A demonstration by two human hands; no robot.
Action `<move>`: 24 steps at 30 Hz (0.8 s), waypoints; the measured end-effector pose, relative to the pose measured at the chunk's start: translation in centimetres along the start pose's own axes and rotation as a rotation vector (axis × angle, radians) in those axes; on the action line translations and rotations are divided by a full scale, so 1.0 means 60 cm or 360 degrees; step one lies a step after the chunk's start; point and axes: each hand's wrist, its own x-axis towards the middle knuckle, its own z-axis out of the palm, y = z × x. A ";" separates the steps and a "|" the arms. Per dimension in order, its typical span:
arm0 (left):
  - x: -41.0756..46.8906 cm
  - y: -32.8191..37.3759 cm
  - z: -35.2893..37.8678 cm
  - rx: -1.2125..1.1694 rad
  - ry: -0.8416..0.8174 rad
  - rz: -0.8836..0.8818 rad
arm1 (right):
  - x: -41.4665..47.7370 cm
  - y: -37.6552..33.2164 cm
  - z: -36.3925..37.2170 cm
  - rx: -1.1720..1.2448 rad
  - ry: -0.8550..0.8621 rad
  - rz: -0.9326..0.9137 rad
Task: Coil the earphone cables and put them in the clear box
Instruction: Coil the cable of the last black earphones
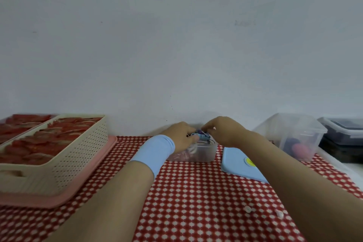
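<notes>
red-checked cloth [196, 192] lies under a pale wall [176, 45]. a cream perforated basket [78, 153] on a pink tray [94, 179] sits left; a flat blue lid [235, 165] and a frosted tub [294, 133] sit right. just above the clear box [202, 155], left fingers [194, 138] and right fingers [206, 126] both pinch a small coiled cable [199, 135] between them.

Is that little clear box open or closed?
Open: the clear box has no lid on, and a blue lid lies flat on the tablecloth to its right.
</notes>
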 end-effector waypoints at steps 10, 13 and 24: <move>-0.118 -0.022 -0.050 -0.0108 0.0384 -0.0142 | -0.067 -0.106 -0.049 0.0112 0.0193 -0.0204; -0.186 -0.032 -0.065 -0.0029 0.0196 -0.0267 | -0.100 -0.170 -0.030 0.0216 -0.0016 -0.0350; -0.353 -0.116 -0.040 0.0045 -0.0268 -0.0612 | -0.174 -0.316 0.081 0.0154 -0.0606 -0.0509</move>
